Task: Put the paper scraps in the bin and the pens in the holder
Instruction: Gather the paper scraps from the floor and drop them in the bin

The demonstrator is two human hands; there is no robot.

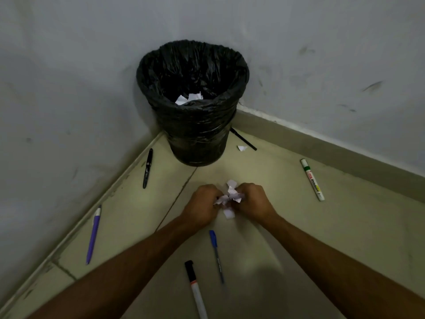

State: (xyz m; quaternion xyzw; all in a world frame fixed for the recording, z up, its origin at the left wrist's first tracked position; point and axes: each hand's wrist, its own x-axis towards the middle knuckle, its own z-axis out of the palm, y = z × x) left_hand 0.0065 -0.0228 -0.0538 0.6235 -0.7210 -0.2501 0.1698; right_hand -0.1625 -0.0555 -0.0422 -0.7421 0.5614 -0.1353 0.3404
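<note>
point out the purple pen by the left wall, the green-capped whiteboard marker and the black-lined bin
purple pen (93, 234), head view, mid barrel
green-capped whiteboard marker (312, 180), head view, white labelled body
black-lined bin (197, 134), head view, front outer wall

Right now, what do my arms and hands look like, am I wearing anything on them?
Both forearms are bare as far as the frame shows: no sleeves reach into view. The left hand and right hand have no gloves, and no watch, bracelet or ring is visible, though the fingers are partly hidden and the light is dim. No markings or bandages show on either arm.
</note>
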